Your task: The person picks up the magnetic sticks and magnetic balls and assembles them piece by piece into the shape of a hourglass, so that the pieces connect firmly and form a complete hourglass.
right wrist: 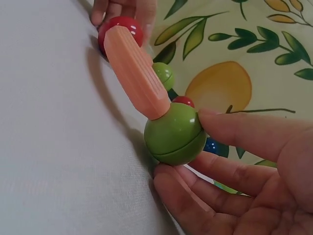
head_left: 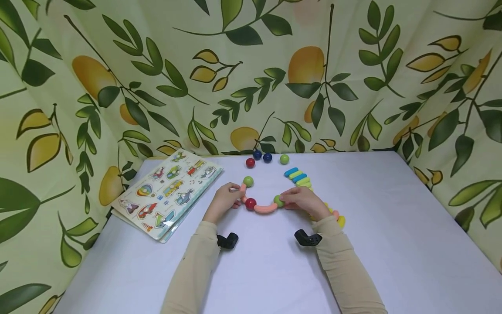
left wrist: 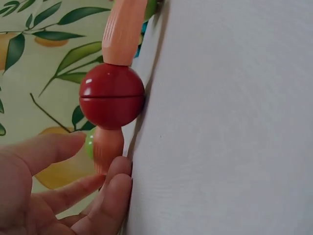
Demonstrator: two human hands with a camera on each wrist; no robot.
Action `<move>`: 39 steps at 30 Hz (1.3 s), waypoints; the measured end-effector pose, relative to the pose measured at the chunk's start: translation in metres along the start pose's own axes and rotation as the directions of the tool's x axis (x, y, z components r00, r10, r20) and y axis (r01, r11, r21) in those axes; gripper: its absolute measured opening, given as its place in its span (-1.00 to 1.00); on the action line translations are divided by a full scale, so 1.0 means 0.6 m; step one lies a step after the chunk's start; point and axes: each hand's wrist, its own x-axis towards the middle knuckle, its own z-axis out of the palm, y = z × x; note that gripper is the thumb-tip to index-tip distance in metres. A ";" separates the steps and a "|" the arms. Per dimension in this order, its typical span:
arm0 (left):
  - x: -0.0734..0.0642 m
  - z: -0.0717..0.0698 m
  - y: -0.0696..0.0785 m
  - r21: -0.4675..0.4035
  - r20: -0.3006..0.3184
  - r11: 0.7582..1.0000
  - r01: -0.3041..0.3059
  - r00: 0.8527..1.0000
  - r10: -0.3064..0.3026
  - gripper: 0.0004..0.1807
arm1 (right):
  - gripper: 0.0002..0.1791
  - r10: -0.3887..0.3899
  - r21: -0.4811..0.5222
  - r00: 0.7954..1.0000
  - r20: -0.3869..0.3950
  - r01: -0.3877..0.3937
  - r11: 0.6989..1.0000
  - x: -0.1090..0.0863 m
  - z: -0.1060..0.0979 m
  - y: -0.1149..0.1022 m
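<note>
A chain of balls and pink curved rods lies on the white table. It runs from a green ball along a short pink rod to a red ball, then by a longer pink curved rod to another green ball. My left hand holds the short rod, thumb and fingers on either side of it below the red ball in the left wrist view. With thumb and fingertips, my right hand pinches the green ball at the chain's right end.
Behind the chain sit a loose red ball, two blue balls and a green ball. Blue and yellow-green rods line up beyond my right hand, with yellow pieces beside that wrist. Picture boards lie at left.
</note>
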 end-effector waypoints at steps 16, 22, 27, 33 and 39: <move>0.006 0.009 -0.009 -0.288 -0.051 0.955 0.070 0.995 -0.089 -0.64 | -0.42 0.024 -0.116 0.998 -0.056 -0.030 0.993 -0.056 -0.110 0.007; 0.007 0.007 -0.011 -0.318 -0.052 0.944 0.089 0.992 -0.111 -0.63 | -0.42 0.020 -0.237 0.999 -0.050 -0.031 0.971 -0.060 -0.163 0.039; 0.008 0.006 -0.012 -0.327 -0.046 0.940 0.100 0.991 -0.122 -0.62 | -0.45 0.032 -0.255 0.999 0.010 -0.028 0.966 -0.052 -0.181 0.066; 0.008 0.008 -0.012 -0.324 -0.051 0.941 0.099 0.991 -0.122 -0.60 | -0.51 0.016 -0.281 0.999 0.051 -0.001 0.960 -0.046 -0.182 0.077; 0.011 0.008 -0.015 -0.319 -0.057 0.941 0.109 0.989 -0.134 -0.61 | -0.54 0.023 -0.313 1.000 0.013 -0.018 0.949 -0.040 -0.179 0.070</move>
